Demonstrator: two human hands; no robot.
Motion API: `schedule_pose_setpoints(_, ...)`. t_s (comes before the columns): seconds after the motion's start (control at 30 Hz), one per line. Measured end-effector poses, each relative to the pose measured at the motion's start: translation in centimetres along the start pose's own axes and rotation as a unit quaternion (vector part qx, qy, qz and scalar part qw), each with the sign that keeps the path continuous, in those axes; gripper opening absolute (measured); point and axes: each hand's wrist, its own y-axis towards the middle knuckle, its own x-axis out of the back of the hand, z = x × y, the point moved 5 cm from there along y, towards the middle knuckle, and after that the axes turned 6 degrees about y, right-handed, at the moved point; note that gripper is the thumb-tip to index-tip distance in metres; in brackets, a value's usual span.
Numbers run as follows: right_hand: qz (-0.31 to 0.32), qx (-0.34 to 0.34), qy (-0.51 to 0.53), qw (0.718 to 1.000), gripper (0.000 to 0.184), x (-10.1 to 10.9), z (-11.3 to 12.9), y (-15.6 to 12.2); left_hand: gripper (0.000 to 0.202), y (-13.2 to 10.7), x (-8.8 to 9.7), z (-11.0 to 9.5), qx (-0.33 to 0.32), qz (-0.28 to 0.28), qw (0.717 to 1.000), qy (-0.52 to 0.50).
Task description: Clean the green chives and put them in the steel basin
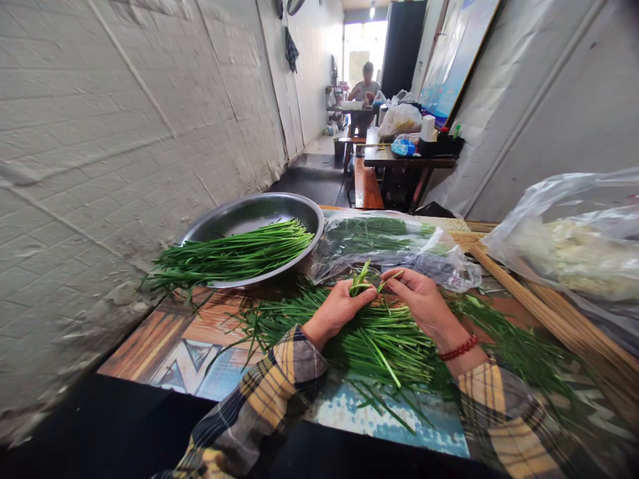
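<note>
A loose heap of green chives (pixel 384 342) covers the patterned table (pixel 174 346) in front of me. My left hand (pixel 337 309) is closed round a small bunch of chives (pixel 360 281) whose tips stick up. My right hand (pixel 424 299), with a red bead bracelet at the wrist, pinches a single chive stalk (pixel 392 277) right beside that bunch. Both hands hover just over the heap. A round metal basin (pixel 249 213) at the back left holds a neat pile of sorted chives (pixel 234 256) that hangs over its rim.
A clear plastic bag with more chives (pixel 389 243) lies behind my hands. Bamboo skewers (pixel 549 313) run along the right, beside a bag of pale vegetables (pixel 579 246). A white tiled wall stands close on the left. A person (pixel 366 83) sits at a far table.
</note>
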Motion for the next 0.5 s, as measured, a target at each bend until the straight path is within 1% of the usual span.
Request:
schedule_pose_setpoints(0.2,-0.012,-0.003,0.021,1.0,0.029,-0.1,0.0,-0.05,0.039,0.34,0.21,0.59,0.006,-0.006,1.0,0.016)
schedule_pose_setpoints(0.33,-0.022,0.005,0.01,1.0,0.027,-0.01,0.02,-0.04,0.036,0.3,0.27,0.0,-0.013,-0.021,0.999,0.026)
schedule_pose_setpoints(0.5,-0.027,-0.012,0.004,1.0,0.031,-0.06,-0.16,-0.04,0.032,0.06,0.14,-0.34,-0.004,-0.03,0.999,0.043)
